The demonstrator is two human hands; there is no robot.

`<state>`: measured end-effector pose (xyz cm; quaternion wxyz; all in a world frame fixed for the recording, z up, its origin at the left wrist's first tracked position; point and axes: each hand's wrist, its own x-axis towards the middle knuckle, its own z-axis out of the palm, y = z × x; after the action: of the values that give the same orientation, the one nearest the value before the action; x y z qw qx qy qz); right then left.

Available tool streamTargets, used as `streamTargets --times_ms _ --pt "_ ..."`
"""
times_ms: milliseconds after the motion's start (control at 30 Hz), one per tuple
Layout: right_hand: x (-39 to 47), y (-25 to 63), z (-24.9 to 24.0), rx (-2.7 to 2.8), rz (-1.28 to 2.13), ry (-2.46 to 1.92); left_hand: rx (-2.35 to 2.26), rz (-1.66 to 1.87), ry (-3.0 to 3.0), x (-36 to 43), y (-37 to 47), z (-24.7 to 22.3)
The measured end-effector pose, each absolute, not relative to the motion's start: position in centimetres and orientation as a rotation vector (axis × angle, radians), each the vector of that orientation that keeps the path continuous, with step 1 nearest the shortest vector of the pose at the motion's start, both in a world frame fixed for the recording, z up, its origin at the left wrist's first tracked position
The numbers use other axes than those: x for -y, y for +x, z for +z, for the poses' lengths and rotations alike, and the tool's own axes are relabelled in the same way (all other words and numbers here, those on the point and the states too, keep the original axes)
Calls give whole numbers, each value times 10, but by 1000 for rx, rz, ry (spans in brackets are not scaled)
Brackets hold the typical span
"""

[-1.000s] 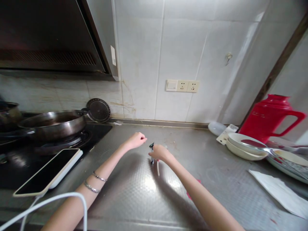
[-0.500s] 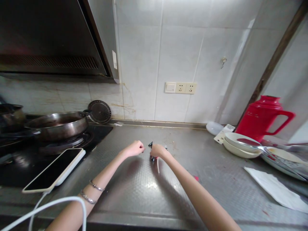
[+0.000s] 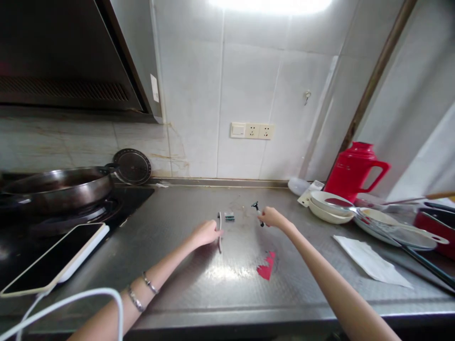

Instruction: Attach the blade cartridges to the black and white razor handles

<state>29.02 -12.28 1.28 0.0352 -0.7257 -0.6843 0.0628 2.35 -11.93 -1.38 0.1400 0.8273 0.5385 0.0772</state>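
My left hand (image 3: 207, 232) pinches a slim pale toothbrush (image 3: 220, 244), its small dark bristle end pointing away from me, just above or on the steel counter. Farther right, my right hand (image 3: 270, 217) is closed around the handle of a razor (image 3: 259, 214); the razor's dark T-shaped head sticks out at the upper left. Between the hands lies a small clear-and-teal pack (image 3: 229, 216), close to the toothbrush; its contents are too small to make out. A torn red scrap (image 3: 266, 267) rests nearer to me on the counter (image 3: 185, 289).
On the left are a phone (image 3: 53, 258) with a white cable, a pan (image 3: 60, 187) on the stove and a round dark disc (image 3: 133, 166). At right stand stacked bowls (image 3: 329, 215), a red thermos (image 3: 351, 175), a white tissue (image 3: 371, 260) and a strainer (image 3: 408, 237).
My right hand has moved right with the razor, uncovering the small pack. The left hand has moved onto the toothbrush. The view has shifted right, and the whole red scrap now shows.
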Motion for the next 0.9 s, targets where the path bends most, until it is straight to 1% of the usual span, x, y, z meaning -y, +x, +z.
streamTargets --times_ms 167,333,567,767,900 --pt "132 313 -6 2046 236 -2300 -1669 122 2485 127 40 -11" --pt "133 316 -11 2014 283 -2310 -1676 90 2538 128 43 -15" --pt "140 307 8 1986 139 -2215 -1732 217 2520 131 43 -14" --pt "144 262 29 1945 362 -1881 -1652 341 2606 143 76 1" --pt "147 244 34 1934 440 -1873 -1567 397 2642 152 100 7"
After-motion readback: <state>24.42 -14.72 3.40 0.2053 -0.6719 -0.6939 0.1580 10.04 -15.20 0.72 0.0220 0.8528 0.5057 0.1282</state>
